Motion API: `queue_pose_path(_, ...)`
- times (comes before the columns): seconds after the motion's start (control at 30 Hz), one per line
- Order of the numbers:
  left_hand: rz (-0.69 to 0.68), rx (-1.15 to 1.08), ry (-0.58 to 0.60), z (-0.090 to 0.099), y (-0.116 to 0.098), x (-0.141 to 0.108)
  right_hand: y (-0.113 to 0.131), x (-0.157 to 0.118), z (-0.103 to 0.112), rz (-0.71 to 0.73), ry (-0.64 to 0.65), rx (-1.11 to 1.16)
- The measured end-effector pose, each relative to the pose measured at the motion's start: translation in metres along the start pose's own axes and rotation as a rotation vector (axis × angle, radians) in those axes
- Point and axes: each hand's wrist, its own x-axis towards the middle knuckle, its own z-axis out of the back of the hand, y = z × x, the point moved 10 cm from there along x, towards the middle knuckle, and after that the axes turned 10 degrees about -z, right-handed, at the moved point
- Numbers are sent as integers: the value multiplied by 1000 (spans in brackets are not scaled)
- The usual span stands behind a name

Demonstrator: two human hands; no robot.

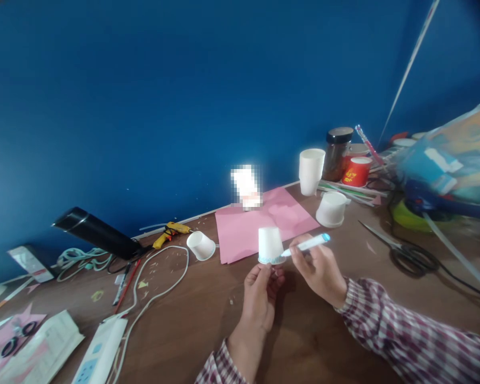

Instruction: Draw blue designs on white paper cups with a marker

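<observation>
My left hand grips a white paper cup by its rim, and the cup is upside down. Light blue marks run along the band near that rim. In my right hand is a white marker pen with a blue end. Its tip meets or nearly meets the cup's lower right side; I cannot tell which. Behind the cup lie pink sheets of paper. Another white paper cup rests tilted to the left, and one more white cup stands to the right.
Scissors lie at right, near a stack of white cups, a dark-lidded jar and a red cup. Leftward are a yellow glue gun, a black cylinder, a looping white cable and a power strip.
</observation>
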Motion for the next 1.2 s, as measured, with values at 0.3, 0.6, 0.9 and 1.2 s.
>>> queue_pose_path(0.3,19,-76,-15,1,0,1,0,-1,-6,-5,57,-5)
queue_pose_path(0.6,77,-183,-24,0,4,1,0,0,-2,-18,31,17)
queue_pose_path(0.9,151,-240,-148,5,7,1,-16,0,5,-149,-51,315)
queue_pose_path(1.2,314,-299,-66,-8,19,-7,-50,2,-23,-305,46,515)
